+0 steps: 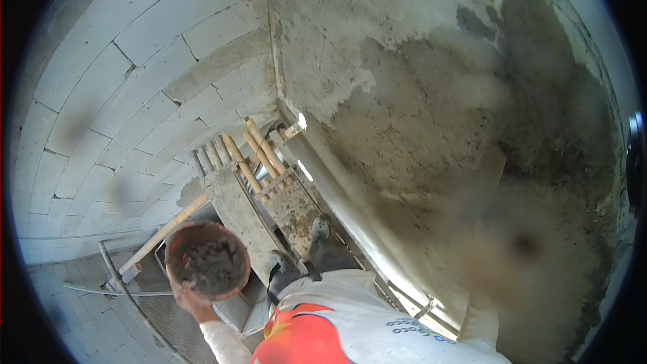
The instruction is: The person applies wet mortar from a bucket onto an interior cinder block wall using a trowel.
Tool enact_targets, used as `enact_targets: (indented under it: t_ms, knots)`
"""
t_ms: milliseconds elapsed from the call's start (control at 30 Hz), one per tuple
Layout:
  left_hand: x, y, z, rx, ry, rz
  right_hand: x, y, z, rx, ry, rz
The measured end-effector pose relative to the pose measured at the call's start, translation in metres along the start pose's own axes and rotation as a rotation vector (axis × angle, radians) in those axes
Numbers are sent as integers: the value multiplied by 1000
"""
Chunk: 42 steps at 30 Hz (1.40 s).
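At the lower left, my left hand (193,302) is closed on the rim of a reddish-brown bucket (172,248). Wet grey mortar (214,266) lies inside the bucket. On the right, my right hand (502,256) is up close to the wall, but a blurred smear over the picture hides its fingers. Just above it shows the corner of a flat, thin, greyish tool (494,164), its kind unclear. Dark wet mortar (431,108) covers much of the right-hand wall (330,13) in an uneven patch.
My boots (320,230) stand on mortar-stained scaffold planks (236,203). Bamboo poles (242,162) cross beyond the planks, and another pole (168,226) slants down left. Metal scaffold tubes (128,290) run below the bucket. A pale block wall (148,101) rises on the left.
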<state>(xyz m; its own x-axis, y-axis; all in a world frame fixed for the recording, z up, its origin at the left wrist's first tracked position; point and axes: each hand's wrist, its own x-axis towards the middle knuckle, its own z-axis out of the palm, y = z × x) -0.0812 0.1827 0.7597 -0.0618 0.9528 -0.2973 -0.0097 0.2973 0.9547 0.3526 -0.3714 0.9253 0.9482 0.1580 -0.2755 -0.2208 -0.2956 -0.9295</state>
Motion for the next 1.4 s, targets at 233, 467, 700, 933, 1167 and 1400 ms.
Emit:
enact_targets:
  t_ms: [233,467,700,933,1167,1400]
  knots:
    - [-12,14,157,69,-132,-93,-18,54,50,-193,-160,18]
    - [-49,25,261,99,-517,9,33,16,185,-978,-421,-591]
    - [-94,78,291,23,-872,163,47,-43,324,-1265,-362,-722]
    - [-63,79,269,71,-944,168,8,-56,335,-1278,-531,-865]
    - [-89,127,258,341,-1144,602,27,-38,340,-1143,-548,-524]
    - [-71,93,236,0,-1089,229,-14,31,380,-525,-799,-294]
